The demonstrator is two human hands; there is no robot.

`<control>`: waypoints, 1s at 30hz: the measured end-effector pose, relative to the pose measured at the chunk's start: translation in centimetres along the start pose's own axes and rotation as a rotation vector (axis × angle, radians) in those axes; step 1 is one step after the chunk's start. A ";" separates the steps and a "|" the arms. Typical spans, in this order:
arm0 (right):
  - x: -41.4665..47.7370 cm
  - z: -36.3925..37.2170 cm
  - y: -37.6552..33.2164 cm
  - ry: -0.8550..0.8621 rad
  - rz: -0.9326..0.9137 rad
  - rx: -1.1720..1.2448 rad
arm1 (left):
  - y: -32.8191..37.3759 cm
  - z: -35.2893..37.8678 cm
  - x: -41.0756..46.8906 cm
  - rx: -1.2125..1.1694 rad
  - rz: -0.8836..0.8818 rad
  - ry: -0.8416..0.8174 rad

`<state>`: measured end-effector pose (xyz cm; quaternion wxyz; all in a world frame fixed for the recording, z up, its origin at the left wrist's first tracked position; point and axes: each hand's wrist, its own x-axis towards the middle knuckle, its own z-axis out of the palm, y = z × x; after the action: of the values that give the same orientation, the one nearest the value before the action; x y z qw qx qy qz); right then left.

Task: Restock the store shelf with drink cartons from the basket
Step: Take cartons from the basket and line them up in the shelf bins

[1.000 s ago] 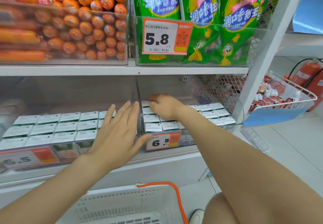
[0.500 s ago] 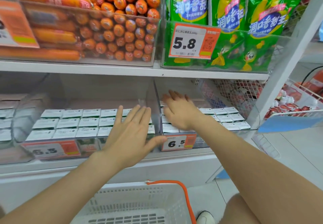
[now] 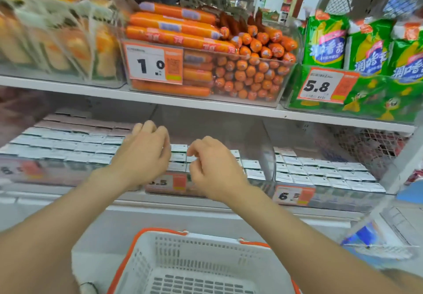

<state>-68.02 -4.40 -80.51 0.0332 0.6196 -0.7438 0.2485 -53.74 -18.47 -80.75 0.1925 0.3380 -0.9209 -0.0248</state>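
Observation:
Rows of white-topped drink cartons (image 3: 320,170) fill clear bins on the lower shelf, with more cartons (image 3: 66,144) to the left. My left hand (image 3: 142,156) and my right hand (image 3: 212,167) hover side by side over the middle bin, fingers loosely curled downward, holding nothing. A few carton tops (image 3: 179,156) show between the two hands. The white basket (image 3: 206,248) with orange handles stands below on the floor; the part of its inside that I see holds no cartons.
The shelf above carries a bin of orange sausages (image 3: 229,64), green corn packs (image 3: 366,48) and wrapped buns (image 3: 57,41). Price tags 6.5 (image 3: 293,194) and 5.8 (image 3: 320,86) hang on the bin fronts. A white upright post (image 3: 398,163) and a wire rack (image 3: 366,144) stand at the right.
The view has swung left and up. Both hands moved left from the divider to the middle bin, drew close together, and their fingers curled from flat to loosely bent.

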 end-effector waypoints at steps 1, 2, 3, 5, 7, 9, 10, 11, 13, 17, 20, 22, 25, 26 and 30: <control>0.8 1.1 -1.5 -0.003 -0.033 0.013 | -1.8 -0.2 0.0 -0.013 -0.051 0.038; 1.9 2.1 -3.1 0.010 -0.068 0.016 | -3.9 -0.2 0.0 -0.025 -0.108 0.061; 3.0 3.1 -4.7 0.030 -0.099 0.013 | -6.0 -0.2 -0.1 -0.039 -0.160 0.065; 5.4 4.9 -7.8 0.069 -0.158 -0.015 | -10.1 -0.1 -0.4 -0.058 -0.235 -0.001; 7.9 6.8 -10.4 0.093 -0.222 -0.099 | -13.4 -0.3 -0.5 -0.011 -0.251 -0.110; 10.3 8.7 -12.4 0.060 -0.246 -0.206 | -15.6 -0.6 -0.8 0.026 -0.258 -0.157; 11.4 9.6 -13.2 0.018 -0.225 -0.246 | -16.5 -0.7 -1.1 0.026 -0.266 -0.158; 12.7 10.4 -13.7 -0.031 -0.180 -0.276 | -17.2 -0.6 -1.3 0.022 -0.264 -0.155; 15.4 12.0 -14.0 -0.135 -0.042 -0.303 | -18.2 -0.2 -1.7 0.033 -0.232 -0.150; 20.2 14.5 -12.7 -0.253 0.239 -0.280 | -19.1 1.1 -1.5 0.021 -0.156 -0.161; 21.6 15.6 -11.4 -0.294 0.324 -0.244 | -18.9 1.7 -1.1 0.018 -0.121 -0.179; 21.9 15.8 -11.1 -0.336 0.335 -0.243 | -18.9 2.0 -1.0 0.010 -0.119 -0.190; 22.3 15.4 -11.4 -0.395 0.343 -0.238 | -18.8 2.3 -0.9 0.026 -0.137 -0.189; 22.5 15.4 -11.4 -0.383 0.345 -0.232 | -18.8 2.3 -0.9 0.038 -0.140 -0.188; 22.3 15.5 -11.7 -0.388 0.337 -0.211 | -18.7 2.3 -1.1 0.045 -0.148 -0.170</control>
<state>-58.19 -32.20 -82.27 -0.0874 0.5163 -0.8506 0.0483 -42.38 -32.32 -86.55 0.1036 0.4059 -0.9068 -0.0470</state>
